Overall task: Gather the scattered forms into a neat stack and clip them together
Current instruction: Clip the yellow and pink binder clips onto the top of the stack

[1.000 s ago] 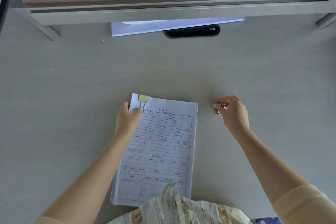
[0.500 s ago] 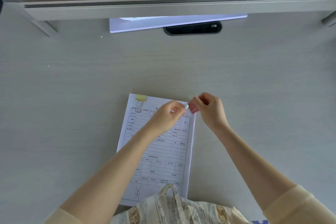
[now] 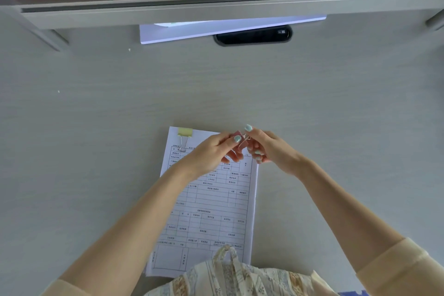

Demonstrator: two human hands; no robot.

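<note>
A neat stack of printed forms [image 3: 211,202] lies on the grey desk [image 3: 96,151] in front of me. A yellow binder clip [image 3: 185,132] grips the stack's top left corner, its wire handle folded flat onto the page. Over the top right corner, my left hand [image 3: 213,151] and my right hand [image 3: 269,149] meet around a pink binder clip [image 3: 241,140]. Fingers of both hands pinch it, and only a small part of the clip shows between them. Whether it touches the paper cannot be seen.
A second pile of white paper [image 3: 216,30] lies at the back of the desk under a shelf rail [image 3: 216,11]. Beside it is a black cable slot [image 3: 253,36]. Patterned fabric [image 3: 230,276] covers the forms' bottom edge.
My right hand carried the pink clip leftwards from the bare desk to the stack's top right corner. My left hand left the yellow clip corner and joined it there.
</note>
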